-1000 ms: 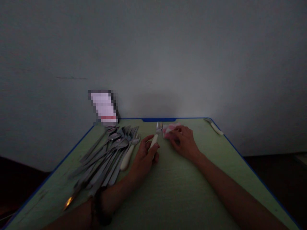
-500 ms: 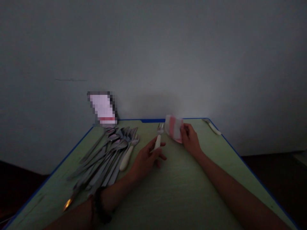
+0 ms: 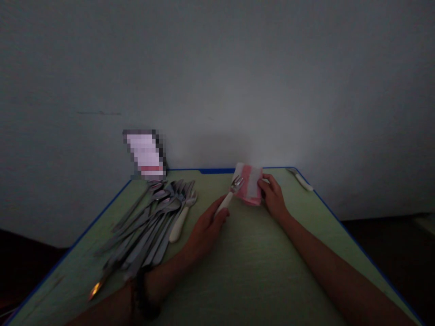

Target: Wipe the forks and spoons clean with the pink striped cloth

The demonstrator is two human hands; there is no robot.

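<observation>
My left hand [image 3: 210, 225] is closed around the pale handle of a fork [image 3: 225, 202], whose metal tines point up and to the right. Those tines overlap the lower left of a folded pink and white striped cloth [image 3: 251, 183] in the view; whether they touch it I cannot tell. At its right edge the cloth is pinched by my right hand [image 3: 273, 195]. To the left of my left hand lies another pale-handled fork [image 3: 180, 224], at the edge of a pile of metal cutlery [image 3: 146, 231] with spoons and forks.
A pale-handled utensil [image 3: 301, 180] lies at the table's far right corner. A pixelated upright device [image 3: 146, 154] with a bright screen stands at the back left. The green table [image 3: 258, 271] has a blue edge and meets a grey wall [image 3: 217, 81].
The fork in my left hand has tilted right, bringing its tines in front of the cloth. My left fingers have closed more around the handle. The cloth has shifted slightly and turned flatter towards me.
</observation>
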